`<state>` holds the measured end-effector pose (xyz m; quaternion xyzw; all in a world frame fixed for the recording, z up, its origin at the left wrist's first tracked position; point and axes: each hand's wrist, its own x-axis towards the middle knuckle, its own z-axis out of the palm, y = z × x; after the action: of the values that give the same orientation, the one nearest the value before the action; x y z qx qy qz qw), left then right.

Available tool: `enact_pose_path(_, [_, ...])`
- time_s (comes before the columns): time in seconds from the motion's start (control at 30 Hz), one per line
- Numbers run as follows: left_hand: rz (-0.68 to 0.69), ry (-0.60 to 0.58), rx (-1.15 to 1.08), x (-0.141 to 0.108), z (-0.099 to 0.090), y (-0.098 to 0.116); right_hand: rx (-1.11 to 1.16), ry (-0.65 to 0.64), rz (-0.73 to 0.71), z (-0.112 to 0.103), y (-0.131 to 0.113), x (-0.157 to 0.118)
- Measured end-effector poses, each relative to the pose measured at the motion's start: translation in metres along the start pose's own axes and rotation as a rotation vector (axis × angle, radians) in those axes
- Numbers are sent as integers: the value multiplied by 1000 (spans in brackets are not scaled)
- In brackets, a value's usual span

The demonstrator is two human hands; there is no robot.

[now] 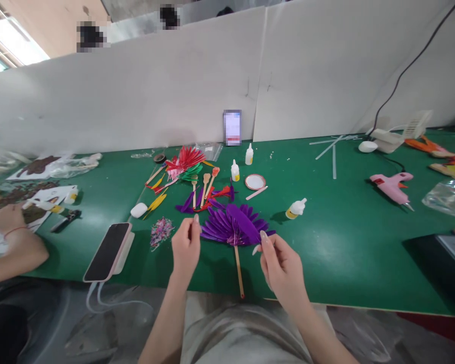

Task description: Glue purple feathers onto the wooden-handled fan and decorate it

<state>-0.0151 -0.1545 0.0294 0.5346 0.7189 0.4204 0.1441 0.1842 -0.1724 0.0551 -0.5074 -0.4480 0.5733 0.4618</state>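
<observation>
A fan of purple feathers (216, 222) with a thin wooden handle (239, 273) lies on the green table in front of me. My right hand (282, 260) pinches one end of a broad purple feather (244, 222), which slants across the fan. At the fan's left edge, my left hand (185, 247) is closed with thumb and finger together; what they hold, if anything, is too small to make out. Beyond the fan lie loose purple and red feathers (222, 193) and several small wooden sticks (206, 184).
White glue bottles (296, 208) stand about, near a small white dish (255, 181). To the right lies a pink glue gun (392, 188). Red and green feather fans (187, 161) are at the back. A phone (108, 253) rests left, beside another person's arm (15, 247).
</observation>
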Motion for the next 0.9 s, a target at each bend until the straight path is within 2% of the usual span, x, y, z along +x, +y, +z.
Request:
enact_pose_path(0.07, [-23, -17, 163, 8, -18, -25, -11, -16, -3, 4, 2, 2])
enact_pose_path(0.13, [-58, 7, 190, 12, -31, -44, -20, -27, 4, 10, 5, 6])
enact_pose_path(0.2, [-67, 57, 166, 10, -36, -51, -27, -49, 21, 19, 9, 10])
enact_pose_path(0.27, [-85, 5, 68, 3, -33, -46, -36, -91, 33, 28, 13, 14])
enact_pose_path(0.37, [-20, -242, -168, -11, -20, -22, -71, -127, 2, 42, 20, 19])
enact_pose_path(0.43, [-4, -359, -330, -19, -13, -8, -122, -144, -24, 47, 23, 22])
enact_pose_path(0.5, [-22, -410, -410, -22, -9, 1, -187, -157, -42, 50, 24, 24])
enact_pose_path(0.9, [-104, -429, -420, -19, -6, -1, -443, -159, -126, 50, 28, 30])
